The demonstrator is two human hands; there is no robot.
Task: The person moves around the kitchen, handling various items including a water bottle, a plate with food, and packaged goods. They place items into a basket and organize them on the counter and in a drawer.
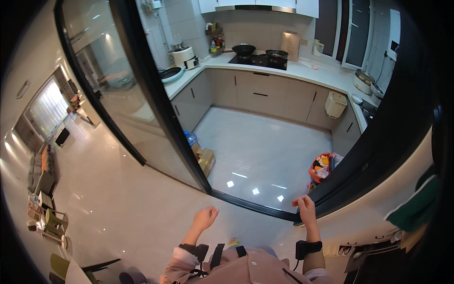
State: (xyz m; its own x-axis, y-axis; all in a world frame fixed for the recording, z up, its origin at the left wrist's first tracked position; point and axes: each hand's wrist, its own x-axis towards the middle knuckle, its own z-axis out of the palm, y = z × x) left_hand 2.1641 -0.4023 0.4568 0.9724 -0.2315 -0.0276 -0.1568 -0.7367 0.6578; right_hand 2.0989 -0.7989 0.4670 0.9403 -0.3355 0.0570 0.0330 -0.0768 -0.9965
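Observation:
My left hand (206, 217) hangs before my body over the pale tiled floor (156, 209), its fingers curled in and nothing seen in them. My right hand (305, 206) is raised near the right end of the dark door track (255, 207). Its fingers are bent inward and no object shows in them. Neither hand appears to touch anything. Black straps with small boxes sit on both of my forearms. Beyond my hands, past the black-framed glass sliding door (136, 88), lies a kitchen floor (262, 149).
Cardboard boxes (205, 161) and a blue water bottle (190, 137) stand inside the doorway's left. At its right is a red bag of refuse (320, 167). Two pans sit on the black hob (260, 61). A cream bin (335, 104) hangs on a cabinet. Green chairs (55, 222) stand far left.

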